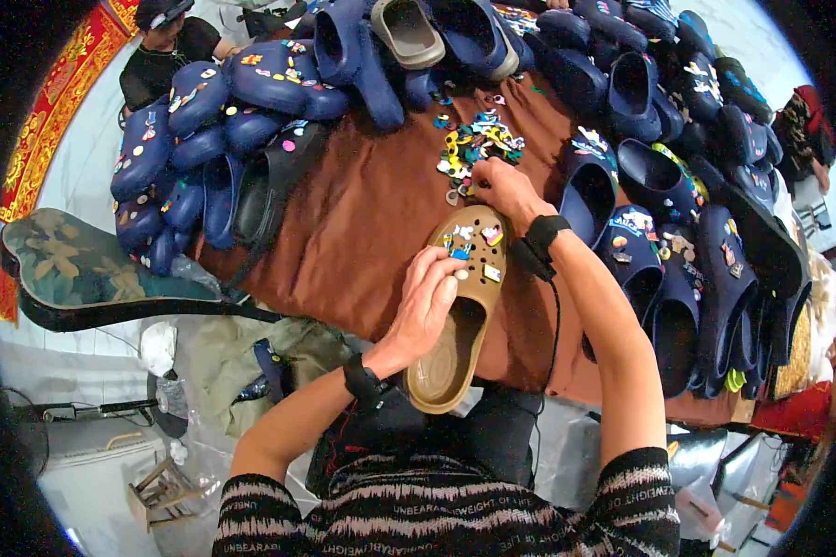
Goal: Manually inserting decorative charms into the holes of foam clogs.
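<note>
A tan clog (470, 321) with vent holes lies at the table's near edge, toe pointing away from me. Several small shoe charms (460, 247) sit on its upper. My left hand (425, 295) grips the clog from its left side, fingers bent over the upper near the charms. Beyond the toe is a heap of loose colourful charms (485, 139). My right hand (509, 192) is at the heap's near right edge, its fingers pinched together and pointing down to the left; whatever they hold is hidden.
Brown cloth (372, 204) covers the table. Navy clogs with charms are piled on the left (200, 121) and on the right (673, 269). A dark cable (553, 334) hangs from my right wristband. A person (163, 56) sits at the far left, beyond the piled clogs.
</note>
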The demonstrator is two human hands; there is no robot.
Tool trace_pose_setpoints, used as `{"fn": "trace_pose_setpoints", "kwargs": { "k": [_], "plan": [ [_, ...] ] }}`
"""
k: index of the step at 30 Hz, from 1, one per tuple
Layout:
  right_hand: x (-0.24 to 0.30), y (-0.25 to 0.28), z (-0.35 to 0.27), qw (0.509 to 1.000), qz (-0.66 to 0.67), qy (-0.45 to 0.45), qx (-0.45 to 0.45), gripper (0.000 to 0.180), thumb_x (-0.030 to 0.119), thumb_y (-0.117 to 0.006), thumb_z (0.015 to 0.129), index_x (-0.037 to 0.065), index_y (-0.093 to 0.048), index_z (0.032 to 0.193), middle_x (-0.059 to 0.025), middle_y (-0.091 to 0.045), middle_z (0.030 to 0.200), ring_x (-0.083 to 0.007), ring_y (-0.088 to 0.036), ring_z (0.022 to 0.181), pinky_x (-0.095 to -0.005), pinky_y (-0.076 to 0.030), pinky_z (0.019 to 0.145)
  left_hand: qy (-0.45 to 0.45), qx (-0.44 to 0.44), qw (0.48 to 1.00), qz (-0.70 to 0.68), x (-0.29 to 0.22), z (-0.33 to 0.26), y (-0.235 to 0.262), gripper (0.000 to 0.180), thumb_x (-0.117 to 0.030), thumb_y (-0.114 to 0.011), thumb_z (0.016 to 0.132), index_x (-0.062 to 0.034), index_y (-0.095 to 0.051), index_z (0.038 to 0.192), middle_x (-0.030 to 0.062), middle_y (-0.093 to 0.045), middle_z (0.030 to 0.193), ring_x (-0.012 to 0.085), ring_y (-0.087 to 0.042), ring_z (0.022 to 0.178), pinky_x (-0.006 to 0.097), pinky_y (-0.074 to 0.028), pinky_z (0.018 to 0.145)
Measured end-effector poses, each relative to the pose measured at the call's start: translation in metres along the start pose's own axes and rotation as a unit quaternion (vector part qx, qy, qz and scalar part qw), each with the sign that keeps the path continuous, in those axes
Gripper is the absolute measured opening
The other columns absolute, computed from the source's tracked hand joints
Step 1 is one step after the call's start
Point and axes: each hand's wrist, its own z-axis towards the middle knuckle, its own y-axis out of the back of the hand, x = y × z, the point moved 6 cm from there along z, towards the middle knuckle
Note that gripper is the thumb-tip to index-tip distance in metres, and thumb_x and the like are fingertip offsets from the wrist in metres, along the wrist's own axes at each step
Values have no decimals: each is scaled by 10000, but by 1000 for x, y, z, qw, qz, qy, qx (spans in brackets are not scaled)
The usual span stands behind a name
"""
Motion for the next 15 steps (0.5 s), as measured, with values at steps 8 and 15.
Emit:
{"fn": "trace_pose_setpoints", "kwargs": {
  "k": [8, 15],
  "plan": [
    [0, -5, 2, 1000, -4, 22, -19, 188, 121, -711, 802, 34, -636, 950, -185, -646, 1020, -388, -631, 965, -458, -503, 828, 9, -4, 1000, -12, 3, -3, 1, 356, -275, -435, 1046, -8, -566, 1241, 187, -463, 1316, 360, -412, 1295, 441, -303, 1117],
    [-30, 15, -11, 976, 209, -10, -64, 172, 126, -721, 858, 12, -633, 953, -19, -604, 784, -126, -546, 740, -292, -469, 681, 0, 1, 1000, -13, 0, 0, -3, 352, -273, -435, 1046, -11, -567, 1241, 181, -462, 1310, 356, -411, 1289, 435, -308, 1110]
  ]
}}
